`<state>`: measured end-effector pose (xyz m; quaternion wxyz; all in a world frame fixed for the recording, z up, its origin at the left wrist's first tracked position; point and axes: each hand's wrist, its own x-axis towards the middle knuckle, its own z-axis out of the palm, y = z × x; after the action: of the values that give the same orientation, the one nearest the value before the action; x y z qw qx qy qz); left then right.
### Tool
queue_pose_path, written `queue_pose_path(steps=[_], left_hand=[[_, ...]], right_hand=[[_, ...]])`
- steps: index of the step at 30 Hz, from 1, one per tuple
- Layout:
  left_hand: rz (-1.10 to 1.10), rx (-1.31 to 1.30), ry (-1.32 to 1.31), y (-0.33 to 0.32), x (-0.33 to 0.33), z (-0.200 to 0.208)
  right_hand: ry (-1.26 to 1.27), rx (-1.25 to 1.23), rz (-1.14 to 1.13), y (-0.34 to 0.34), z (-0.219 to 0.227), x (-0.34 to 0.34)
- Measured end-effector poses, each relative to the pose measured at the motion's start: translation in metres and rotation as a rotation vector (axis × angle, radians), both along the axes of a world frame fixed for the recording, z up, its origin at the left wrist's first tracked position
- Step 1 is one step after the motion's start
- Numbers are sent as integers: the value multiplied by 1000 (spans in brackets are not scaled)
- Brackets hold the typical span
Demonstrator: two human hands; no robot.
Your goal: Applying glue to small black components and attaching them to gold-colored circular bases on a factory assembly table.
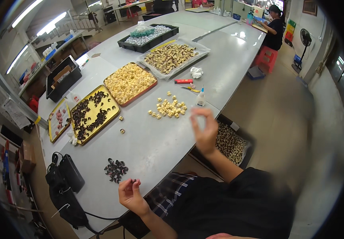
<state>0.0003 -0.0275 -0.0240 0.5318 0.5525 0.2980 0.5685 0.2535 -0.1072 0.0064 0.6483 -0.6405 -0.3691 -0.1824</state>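
Note:
My left hand [133,199] is closed in a pinch on a small dark piece [133,181], beside a loose pile of dark curved pieces [116,170] near the front of the table. My right hand [205,130], blurred by motion, is raised over the table's right edge. Its thumb and forefinger curl together at the tips; whatever they hold, if anything, I cannot make out. Left of that hand lies a loose group of small cream-yellow pieces [171,107]. Just beyond it stands a small glue bottle [200,98] with a thin tip. Two single pieces [122,130] lie apart, farther left.
Trays of dark pieces [111,104], cream-yellow pieces [129,81] and mixed pieces [170,57] line the table's far left. A red lighter [183,81] and crumpled tissue [196,72] lie beyond the bottle. Black cables and a device [71,173] sit front left. A filled bin [231,143] stands below the right edge.

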Motion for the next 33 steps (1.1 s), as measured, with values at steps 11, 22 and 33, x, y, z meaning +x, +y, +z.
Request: queue_pose_path(steps=[11,22,33], left_hand=[[-142,-186,-255,-3,-4,1],[-151,-96,-165,-2,8,2],[-149,-38,-136,-1,8,5]], right_hand=[[161,-191,-202,4,-23,92],[259,-128,134,4,-25,80],[1118,329,967,50,-8,-42]])
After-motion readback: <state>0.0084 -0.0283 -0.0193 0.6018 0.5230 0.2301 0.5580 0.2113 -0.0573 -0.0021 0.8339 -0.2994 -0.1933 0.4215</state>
